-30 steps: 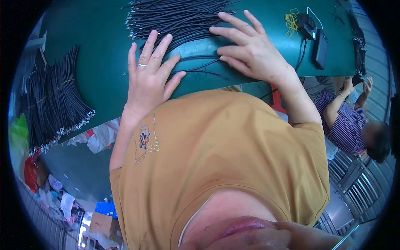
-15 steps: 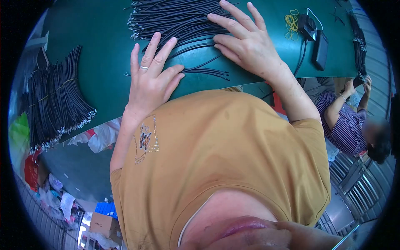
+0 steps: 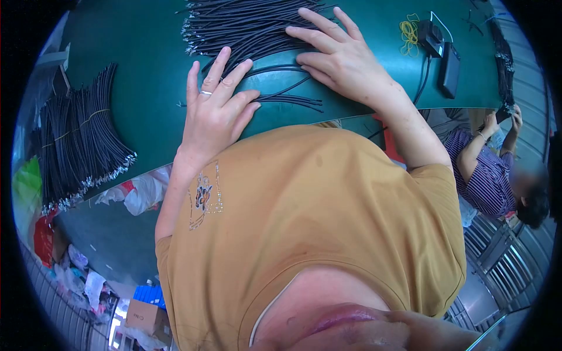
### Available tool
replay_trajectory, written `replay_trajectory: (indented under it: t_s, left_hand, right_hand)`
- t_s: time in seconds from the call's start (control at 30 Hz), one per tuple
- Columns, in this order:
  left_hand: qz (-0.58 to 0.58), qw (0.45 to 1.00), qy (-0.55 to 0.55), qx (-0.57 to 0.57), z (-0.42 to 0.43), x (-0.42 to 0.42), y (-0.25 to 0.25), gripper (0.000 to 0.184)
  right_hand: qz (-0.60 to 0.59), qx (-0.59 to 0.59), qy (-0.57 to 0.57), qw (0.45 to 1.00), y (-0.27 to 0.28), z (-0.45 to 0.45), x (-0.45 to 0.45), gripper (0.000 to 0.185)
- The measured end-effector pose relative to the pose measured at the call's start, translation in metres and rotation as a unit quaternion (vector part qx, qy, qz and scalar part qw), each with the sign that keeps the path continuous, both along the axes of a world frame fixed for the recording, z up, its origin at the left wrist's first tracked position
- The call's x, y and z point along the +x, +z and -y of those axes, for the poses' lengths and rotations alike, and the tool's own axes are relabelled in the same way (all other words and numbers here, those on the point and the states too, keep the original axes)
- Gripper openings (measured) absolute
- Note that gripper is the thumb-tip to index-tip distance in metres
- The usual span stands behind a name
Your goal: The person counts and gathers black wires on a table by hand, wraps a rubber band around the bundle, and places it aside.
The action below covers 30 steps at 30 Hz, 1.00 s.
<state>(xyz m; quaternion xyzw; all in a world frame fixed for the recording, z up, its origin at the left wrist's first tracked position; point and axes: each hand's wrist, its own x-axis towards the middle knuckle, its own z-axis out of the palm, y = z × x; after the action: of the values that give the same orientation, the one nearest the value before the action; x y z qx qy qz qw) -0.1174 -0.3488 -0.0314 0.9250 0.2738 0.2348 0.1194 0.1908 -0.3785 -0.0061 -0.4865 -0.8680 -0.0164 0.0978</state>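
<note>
A large pile of black cables [image 3: 252,26] with metal-tipped left ends lies on the green table [image 3: 146,76]. My left hand [image 3: 216,111], a ring on one finger, rests palm down with fingers spread at the pile's lower left edge. Several separate cables [image 3: 293,101] run out from under its thumb side. My right hand [image 3: 348,61] lies with its fingers apart over the right part of the pile, its lower fingers touching the nearest cables. Neither hand is closed round a cable.
Tied black cables [image 3: 79,131] lie at the table's left. A yellow cord [image 3: 410,35], a black adapter [image 3: 430,36] and a black power bank [image 3: 449,70] are at the right. Beyond, a person in a striped shirt [image 3: 483,172] handles dark cables [image 3: 504,70] at the table's edge.
Several cables now lie apart from the pile beside my left hand. My right hand has moved slightly up and left over the pile; my left hand has shifted slightly right.
</note>
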Motion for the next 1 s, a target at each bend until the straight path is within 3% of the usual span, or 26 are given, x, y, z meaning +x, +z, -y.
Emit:
replay_trajectory:
  t_s: [0.2,0.3,0.4,0.77,1.0]
  left_hand:
    - [-0.005,1.000,-0.014,0.001,-0.003,0.002,0.000,0.016]
    - [-0.002,0.999,-0.031,-0.007,-0.004,0.003,0.001,0.015]
    - [0.009,0.998,-0.061,-0.005,-0.003,0.005,-0.001,0.017]
    - [0.007,0.999,-0.041,0.001,-0.007,0.011,0.002,0.032]
    - [-0.020,0.999,-0.025,0.012,-0.009,0.018,0.004,0.032]
  right_hand:
    - [-0.060,-0.042,0.023,0.997,0.010,0.018,0.025,0.013]
    - [-0.061,0.026,-0.049,0.997,0.003,0.009,0.040,0.014]
    - [-0.019,-0.034,-0.102,0.994,0.023,0.008,0.029,0.019]
    - [0.002,-0.019,-0.091,0.996,0.005,-0.003,0.010,0.021]
    - [-0.053,-0.010,-0.060,0.997,-0.003,0.016,0.004,0.014]
